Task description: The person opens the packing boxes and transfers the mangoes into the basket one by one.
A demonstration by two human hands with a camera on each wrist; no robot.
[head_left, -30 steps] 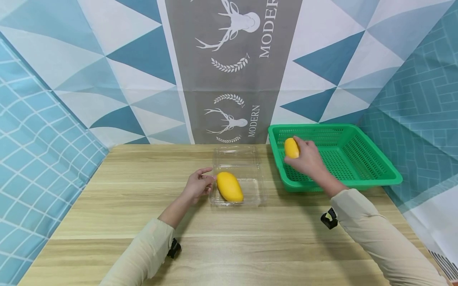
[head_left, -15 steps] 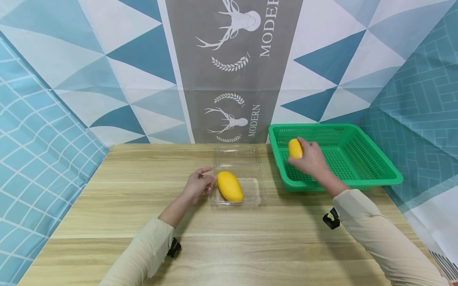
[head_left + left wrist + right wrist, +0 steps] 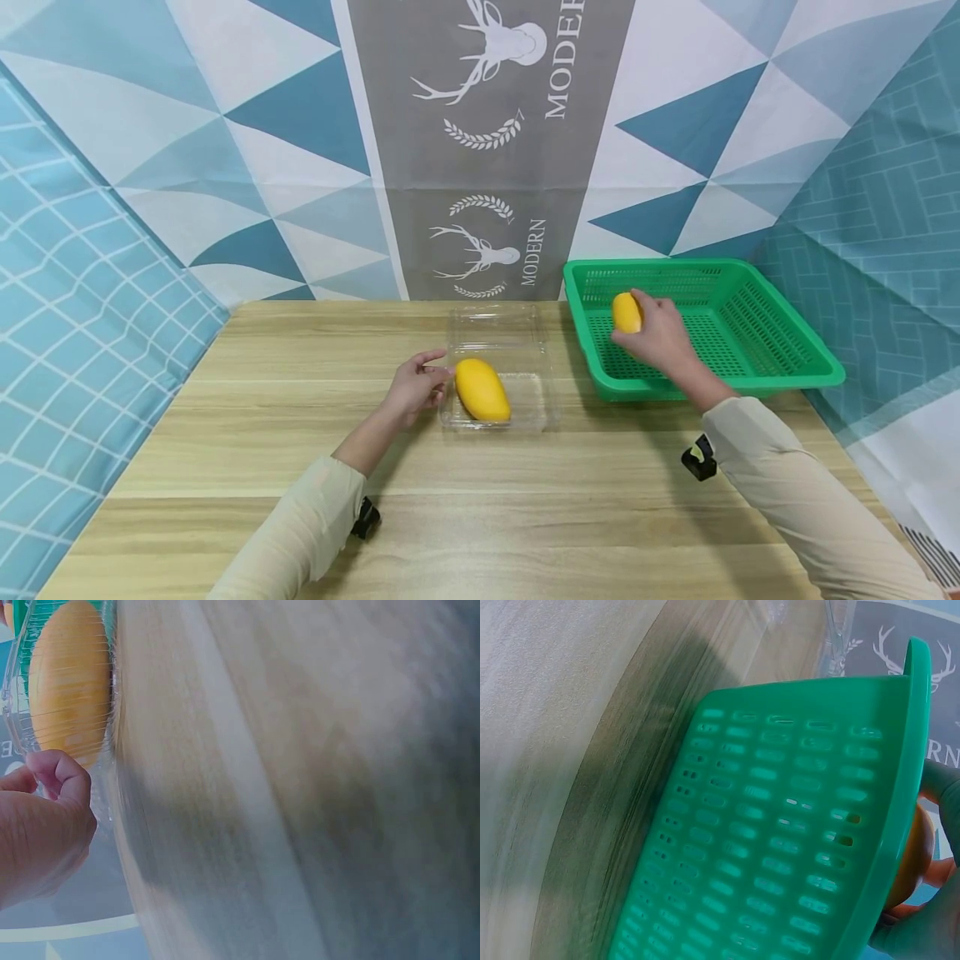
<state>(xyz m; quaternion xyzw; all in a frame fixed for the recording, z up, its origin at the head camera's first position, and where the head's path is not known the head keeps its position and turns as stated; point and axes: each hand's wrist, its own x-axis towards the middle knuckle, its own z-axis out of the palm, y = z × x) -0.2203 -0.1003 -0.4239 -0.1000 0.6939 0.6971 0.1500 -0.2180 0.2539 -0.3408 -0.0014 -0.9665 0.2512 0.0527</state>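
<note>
A yellow mango is held in my right hand, over the left part of the green basket. In the right wrist view, the basket's wall hides much of that mango and hand. My left hand pinches the left edge of an open clear plastic container, thumb and forefinger meeting at its rim in the left wrist view. A second, larger-looking mango lies in the left half of the container, seen through its ribbed side in the left wrist view.
The container's raised lid stands toward the patterned wall cloth at the back. The wooden table runs to the basket on the right, close to the side cloth.
My right hand has moved a little to the right with its mango, further over the basket. My left hand, the container and the mango in it have stayed in place.
</note>
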